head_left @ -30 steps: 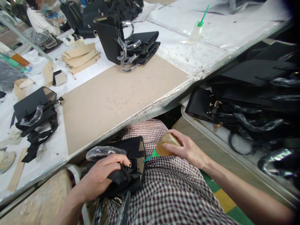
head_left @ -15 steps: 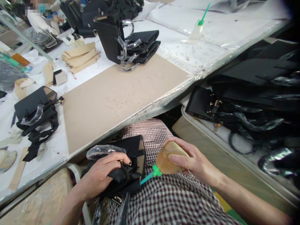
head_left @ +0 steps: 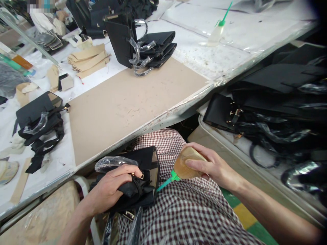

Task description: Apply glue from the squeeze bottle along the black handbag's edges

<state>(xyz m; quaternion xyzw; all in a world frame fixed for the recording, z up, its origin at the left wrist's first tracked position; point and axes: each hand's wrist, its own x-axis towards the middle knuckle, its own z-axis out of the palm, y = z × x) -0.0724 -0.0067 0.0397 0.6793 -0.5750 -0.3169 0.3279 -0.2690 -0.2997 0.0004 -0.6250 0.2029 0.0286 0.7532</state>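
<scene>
Below the near edge of the tabletop (head_left: pixel 240 44), on checked cloth (head_left: pixel 194 211), the left hand (head_left: pixel 112 183) grips a black handbag (head_left: pixel 143 158), probably light and stiff-sided, while the right hand (head_left: pixel 214 166) clasps a squeeze bottle (head_left: pixel 184 166), likely soft and best held mid-body.

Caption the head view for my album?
Left hand gripping a black handbag, right hand holding a squeeze bottle, green nozzle by the bag's edge.

The white worktop (head_left: pixel 190 22), speckled near its front edge, carries a tan board (head_left: pixel 114 105). Black bags (head_left: pixel 119 44) stand and lie at the board's far edge; a green-nozzled bottle (head_left: pixel 216 35) (upright, apart from them) and stacked beige pieces (head_left: pixel 88 60) rest on the white.
</scene>
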